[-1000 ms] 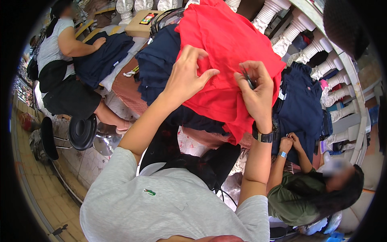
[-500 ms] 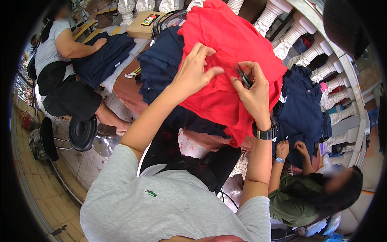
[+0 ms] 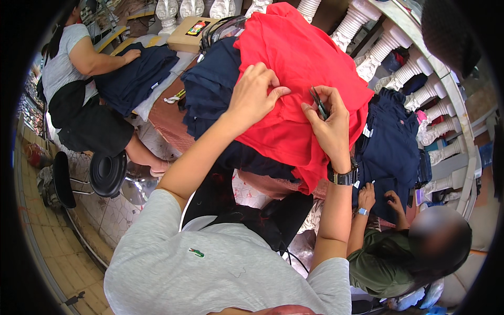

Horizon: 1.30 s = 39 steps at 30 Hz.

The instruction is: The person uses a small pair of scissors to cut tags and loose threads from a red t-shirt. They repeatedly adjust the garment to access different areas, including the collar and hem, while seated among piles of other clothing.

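A red garment [image 3: 294, 47] lies spread over a stack of folded dark navy garments [image 3: 210, 73]. My left hand [image 3: 254, 97] rests on the red cloth, fingers bent and the thumb stretched out, with a small gap between thumb and forefinger; I see nothing held in it. In my right hand [image 3: 333, 121] is a pair of small dark thread snips [image 3: 319, 105], blades pointing up and away from me, just above the red cloth. The right-hand fingertips are partly hidden behind the snips and hand.
At right, a co-worker [image 3: 386, 262] handles more navy garments [image 3: 388, 142]. Another person [image 3: 79, 68] at far left has a hand on a navy pile [image 3: 136, 79]. A cardboard box [image 3: 191, 34] stands at the back. White balusters [image 3: 388, 50] line the far side; a black stool [image 3: 107, 173] stands left.
My left hand has moved slightly down, and its thumb and forefinger are closer together. The snips have tipped a little more upright. The co-worker at right has shifted head and hands slightly.
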Each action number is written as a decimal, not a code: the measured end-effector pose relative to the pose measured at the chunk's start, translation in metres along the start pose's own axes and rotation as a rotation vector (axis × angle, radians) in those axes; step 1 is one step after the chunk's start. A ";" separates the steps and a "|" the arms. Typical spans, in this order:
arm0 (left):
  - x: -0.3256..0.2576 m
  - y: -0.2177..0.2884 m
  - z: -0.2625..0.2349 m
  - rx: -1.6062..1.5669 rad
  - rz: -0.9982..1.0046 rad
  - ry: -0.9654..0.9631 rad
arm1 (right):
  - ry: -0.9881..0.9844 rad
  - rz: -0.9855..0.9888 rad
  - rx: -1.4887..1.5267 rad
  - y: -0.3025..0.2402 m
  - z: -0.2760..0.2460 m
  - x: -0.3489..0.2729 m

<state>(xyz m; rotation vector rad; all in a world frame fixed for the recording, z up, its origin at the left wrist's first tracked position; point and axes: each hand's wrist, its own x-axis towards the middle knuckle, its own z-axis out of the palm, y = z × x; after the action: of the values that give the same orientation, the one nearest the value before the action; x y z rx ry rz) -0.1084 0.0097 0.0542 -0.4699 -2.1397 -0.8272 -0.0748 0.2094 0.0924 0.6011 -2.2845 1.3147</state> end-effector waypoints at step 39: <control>-0.012 0.003 -0.075 -0.925 -0.247 -0.005 | 0.125 -0.044 -0.817 -0.044 -0.048 0.020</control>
<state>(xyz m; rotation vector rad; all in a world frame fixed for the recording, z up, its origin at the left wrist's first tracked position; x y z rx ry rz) -0.0591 -0.0404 0.0826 -0.6571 -1.7261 -1.9590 -0.0585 0.2285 0.1557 0.2636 -2.4034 0.3006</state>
